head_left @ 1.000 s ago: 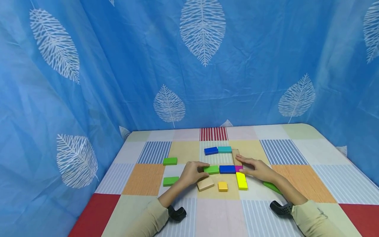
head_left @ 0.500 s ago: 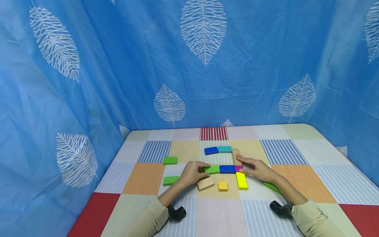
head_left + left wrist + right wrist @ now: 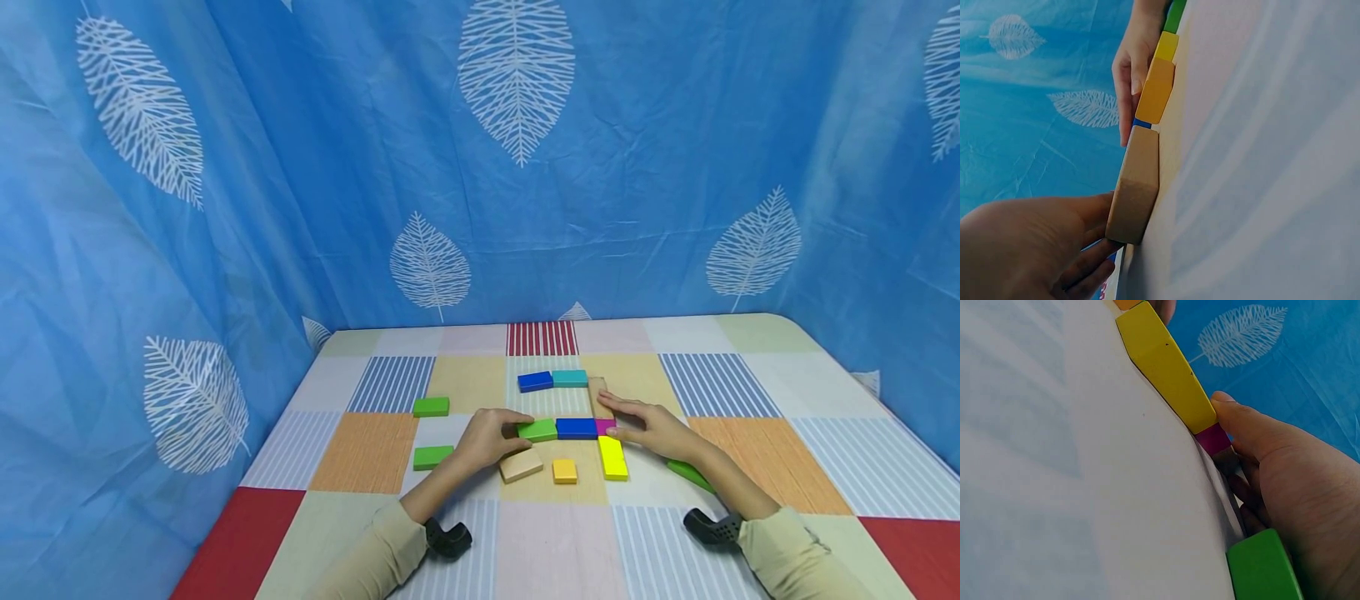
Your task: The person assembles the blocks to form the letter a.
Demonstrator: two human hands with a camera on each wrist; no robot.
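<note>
My left hand (image 3: 486,437) pinches a light green block (image 3: 537,430) by its left part, index finger on the far side and thumb on the near side. That block's right end meets a dark blue block (image 3: 577,429), followed by a magenta block (image 3: 605,427). Outstretched, my right hand (image 3: 654,427) rests its fingertips on an upright-running wooden block (image 3: 597,397), its thumb by the magenta block. A yellow block (image 3: 612,458) extends toward me from the magenta one. In the left wrist view a plain wooden block (image 3: 1134,187) hides part of the left fingers.
Beyond the row lie a blue block (image 3: 535,382) and a teal block (image 3: 569,379), end to end. Nearer are an orange block (image 3: 565,472) and, under the right forearm, a green block (image 3: 1263,569). Two green blocks (image 3: 431,407) lie left. A blue curtain (image 3: 480,208) surrounds the table.
My left hand has slid the light green block very slightly right, up to the dark blue block. The right hand and the other blocks have stayed in place.
</note>
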